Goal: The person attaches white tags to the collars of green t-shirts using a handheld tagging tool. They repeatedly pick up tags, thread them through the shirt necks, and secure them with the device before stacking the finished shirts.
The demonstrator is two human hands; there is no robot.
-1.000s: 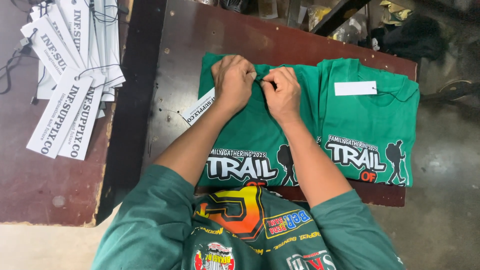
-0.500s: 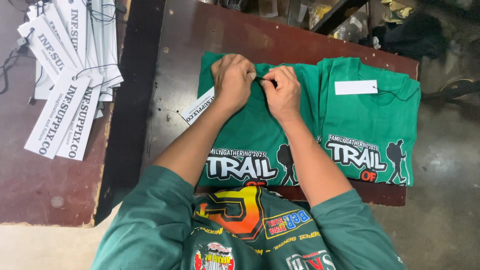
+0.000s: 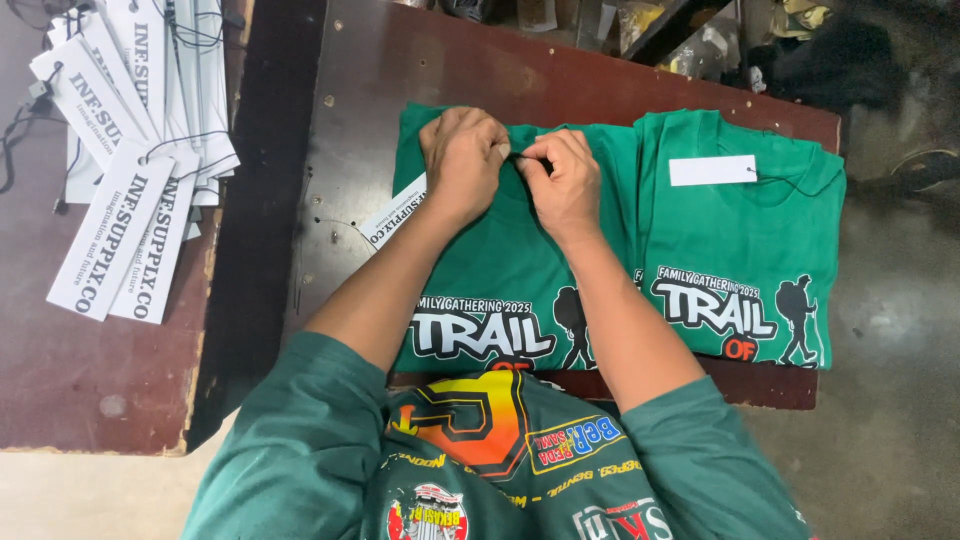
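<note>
Hands: left hand (image 3: 463,160), right hand (image 3: 562,180) pinch folded green shirt (image 3: 500,270) collar | wooden table (image 3: 400,70)

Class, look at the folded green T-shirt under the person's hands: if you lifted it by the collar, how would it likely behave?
The folded green T-shirt would probably go floppy and unfold, since it is soft cloth lying flat on the table. It likely feels light. Pushed, it would probably bunch rather than slide: the left hand and right hand already pinch folds at its collar.

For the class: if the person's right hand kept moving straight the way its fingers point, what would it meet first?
The right hand points left across the collar of the green shirt, so it would meet the left hand first. Their fingertips already look touching or nearly so; depth is unclear.
</note>
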